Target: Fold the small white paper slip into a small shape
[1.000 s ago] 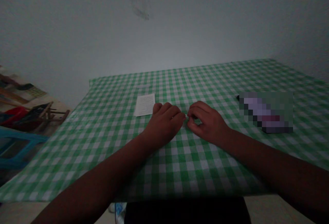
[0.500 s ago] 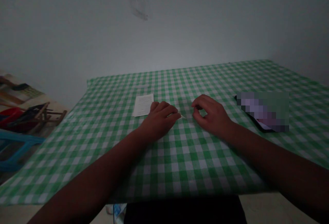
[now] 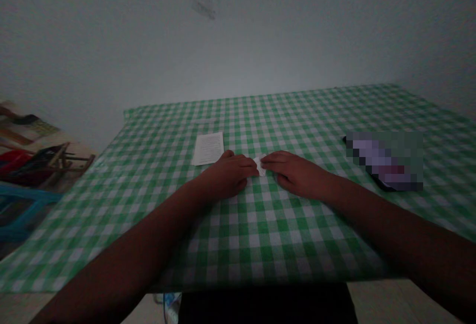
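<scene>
A small white piece of folded paper (image 3: 260, 166) lies on the green checked tablecloth (image 3: 260, 235), between my two hands. My left hand (image 3: 229, 175) rests palm down with its fingers curled, its fingertips touching the paper's left edge. My right hand (image 3: 290, 171) lies flat beside it, fingers pressed together on the paper's right edge. Most of the paper is hidden under the fingers.
A white printed sheet (image 3: 208, 148) lies just beyond my left hand. A phone with a blurred screen (image 3: 383, 160) sits to the right. Wooden furniture (image 3: 55, 161) and a blue stool (image 3: 22, 205) stand on the floor to the left. A wall rises behind the table.
My right hand, lifted and apart half a second ago, has come back down and left to meet my left hand over the small paper. The paper now shows as a white patch between the fingertips.
</scene>
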A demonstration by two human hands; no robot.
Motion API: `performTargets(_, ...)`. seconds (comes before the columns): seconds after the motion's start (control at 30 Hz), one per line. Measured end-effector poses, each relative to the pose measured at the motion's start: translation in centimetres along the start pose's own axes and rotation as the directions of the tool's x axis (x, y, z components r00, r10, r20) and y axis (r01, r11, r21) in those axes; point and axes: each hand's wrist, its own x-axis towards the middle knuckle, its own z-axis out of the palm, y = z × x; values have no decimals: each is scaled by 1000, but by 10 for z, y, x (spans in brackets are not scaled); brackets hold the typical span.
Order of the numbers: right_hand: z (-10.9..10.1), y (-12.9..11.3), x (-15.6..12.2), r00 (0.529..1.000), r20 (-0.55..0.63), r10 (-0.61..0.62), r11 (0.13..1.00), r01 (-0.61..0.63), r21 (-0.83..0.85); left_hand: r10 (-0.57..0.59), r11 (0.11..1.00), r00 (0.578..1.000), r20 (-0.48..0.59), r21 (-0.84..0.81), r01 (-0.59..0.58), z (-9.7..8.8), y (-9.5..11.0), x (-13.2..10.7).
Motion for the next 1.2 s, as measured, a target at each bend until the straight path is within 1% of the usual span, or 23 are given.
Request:
performTargets(0.1, -1, -2, 0, 998, 63, 26, 999, -24, -33, -49, 999, 999, 1, 12, 49, -1, 5, 1)
performTargets(0.23, -7, -9, 1, 996, 93, 2, 997, 5, -78, -73, 997, 997, -11, 38, 73, -3, 10, 1)
performTargets(0.37, -10, -14, 1, 991, 135, 7, 993, 9, -118, -74, 997, 997, -28, 30, 75, -3, 8, -1)
performTargets(0.53, -10, -19, 0, 986, 164, 31, 991, -9, -136, -95, 995, 994, -47, -5, 95, 2, 5, 0)
performTargets(0.6, -10, -22, 1, 986, 168, 19, 995, -3, -96, -119, 993, 991, -60, 1, 119, 4, 6, 2)
performTargets(0.67, -11, -25, 1, 987, 158, -11, 1000, 13, -13, -153, 988, 986, -62, 2, 153, 5, 8, 5)
performTargets(0.77, -14, -25, 1, 996, 80, -29, 996, 21, 90, -185, 982, 982, -44, -37, 183, 6, 11, 8)
performTargets(0.87, -15, -17, 1, 999, -50, 1, 997, 2, 79, -161, 984, 987, -25, -83, 158, 8, 9, 9)
performTargets(0.93, -15, -9, 0, 992, -123, 31, 998, -23, 60, -115, 989, 993, -13, -94, 114, 9, 6, 8)
performTargets(0.97, -14, -6, 1, 989, -141, 37, 998, -29, 53, -80, 991, 997, -8, -104, 79, 10, 4, 7)
performTargets(1.03, -13, -2, 1, 991, -128, 23, 998, -17, 53, -11, 990, 1000, -15, -143, 9, 11, 2, 6)
performTargets(1.1, -12, -1, 2, 998, -62, -8, 998, 12, 57, 32, 980, 999, -37, -193, -39, 10, 2, 5)
performTargets(1.2, -11, -6, 3, 999, 43, -29, 999, 28, 31, 37, 974, 998, -59, -219, -49, 8, 5, 5)
